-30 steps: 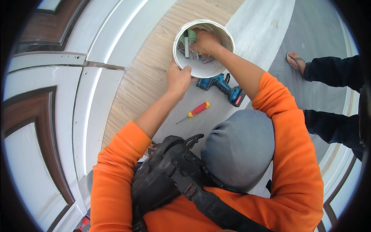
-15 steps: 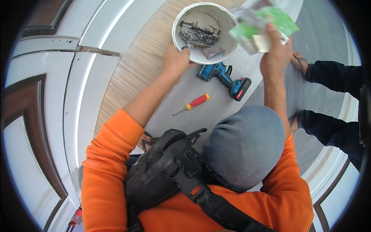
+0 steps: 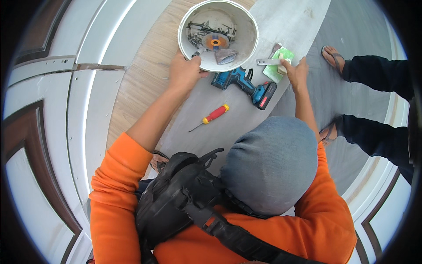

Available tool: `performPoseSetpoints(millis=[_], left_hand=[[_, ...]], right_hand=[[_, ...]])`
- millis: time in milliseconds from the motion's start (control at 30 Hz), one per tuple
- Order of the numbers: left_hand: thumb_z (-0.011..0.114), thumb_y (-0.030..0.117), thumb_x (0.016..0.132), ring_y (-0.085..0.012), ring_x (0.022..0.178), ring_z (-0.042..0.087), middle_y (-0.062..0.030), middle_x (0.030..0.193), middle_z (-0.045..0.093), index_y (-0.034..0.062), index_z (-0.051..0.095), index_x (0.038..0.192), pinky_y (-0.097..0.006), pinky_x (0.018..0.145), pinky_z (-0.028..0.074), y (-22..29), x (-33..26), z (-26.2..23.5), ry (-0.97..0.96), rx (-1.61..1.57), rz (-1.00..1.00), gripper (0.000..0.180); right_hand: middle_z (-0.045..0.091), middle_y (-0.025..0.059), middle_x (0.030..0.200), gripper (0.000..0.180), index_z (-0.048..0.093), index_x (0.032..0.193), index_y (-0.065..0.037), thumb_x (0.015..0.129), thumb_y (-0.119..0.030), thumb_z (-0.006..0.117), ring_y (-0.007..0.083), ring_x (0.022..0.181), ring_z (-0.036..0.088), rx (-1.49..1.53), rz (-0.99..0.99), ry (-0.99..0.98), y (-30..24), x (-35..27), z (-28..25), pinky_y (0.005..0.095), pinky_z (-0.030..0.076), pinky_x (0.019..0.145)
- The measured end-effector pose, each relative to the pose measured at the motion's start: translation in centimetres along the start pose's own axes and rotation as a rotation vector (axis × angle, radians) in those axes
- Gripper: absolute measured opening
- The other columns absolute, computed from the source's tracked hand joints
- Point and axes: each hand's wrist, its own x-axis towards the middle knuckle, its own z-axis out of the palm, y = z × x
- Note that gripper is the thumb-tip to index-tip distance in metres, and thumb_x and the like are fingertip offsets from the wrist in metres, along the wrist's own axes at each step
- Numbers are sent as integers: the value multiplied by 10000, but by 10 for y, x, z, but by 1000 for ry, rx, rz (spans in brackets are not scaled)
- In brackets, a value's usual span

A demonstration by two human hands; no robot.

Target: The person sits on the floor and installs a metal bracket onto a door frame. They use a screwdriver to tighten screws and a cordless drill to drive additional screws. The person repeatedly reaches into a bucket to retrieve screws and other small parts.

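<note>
My left hand (image 3: 183,72) is closed on the near left rim of a white bucket (image 3: 254,37), with a small grey piece showing by the thumb. Inside lie loose dark screws (image 3: 200,34), an orange cutting disc (image 3: 215,42) and a small clear bag (image 3: 226,56). Over to the right, my right hand (image 3: 297,72) has its fingers at the edge of a green and clear plastic packet (image 3: 273,73), low over the grey board. A cream-coloured piece is at its fingertips, and a flat metal strip (image 3: 267,62) with a hole sticks out leftward.
A blue cordless drill (image 3: 241,83) lies below the bucket, near a red and yellow screwdriver (image 3: 214,115). Beneath them is a grey board (image 3: 184,127) on wood-look flooring (image 3: 149,75). Someone's sandalled foot (image 3: 332,57) stands at right. White panels (image 3: 52,97) line the left.
My right hand has brought the packet down from beside the bucket toward the board, and the metal strip now shows. The orange disc has come into sight in the bucket. The view has shifted slightly.
</note>
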Motion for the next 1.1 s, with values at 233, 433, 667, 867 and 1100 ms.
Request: performPoseSetpoints(millis=[233, 433, 667, 867, 1100], left_hand=[[511, 11, 929, -316, 982, 732, -249, 1188, 651, -118, 475, 1310, -402, 812, 664, -12, -6, 2, 31, -6, 49, 404], [510, 8, 931, -318, 971, 735, -239, 1177, 654, -119, 498, 1274, -399, 818, 663, -17, -6, 15, 27, -56, 95, 366], [512, 23, 935, -308, 1000, 728, -232, 1174, 661, -104, 503, 1269, -401, 846, 655, -7, -3, 0, 29, -128, 1, 358], [509, 27, 943, -292, 994, 724, -219, 1180, 663, -104, 519, 1252, -404, 850, 654, -14, -4, 3, 25, -124, 27, 336], [506, 9, 942, -286, 1002, 719, -217, 1219, 641, -111, 510, 1270, -404, 858, 656, -20, -7, 0, 22, -110, 43, 350]], right_hand=[[729, 125, 1045, 246, 725, 1093, -36, 861, -5, 651, 276, 975, 713, 422, -642, -333, -244, -55, -29, 414, 563, 875], [618, 236, 1348, 494, 597, 1334, 22, 875, -156, 641, 379, 1180, 653, -305, -623, -677, -260, -18, 104, 460, 529, 1007], [737, 238, 1095, 291, 742, 1073, 29, 897, -170, 622, 392, 1012, 728, -304, -700, -974, -274, -51, 68, 471, 578, 878], [735, 245, 1047, 303, 689, 1143, 1, 885, -116, 582, 427, 986, 711, -317, -656, -1090, -263, -50, 68, 494, 562, 867], [710, 262, 1136, 445, 613, 1322, -11, 889, -98, 558, 445, 1074, 673, -228, -635, -1011, -255, -62, 64, 502, 530, 941]])
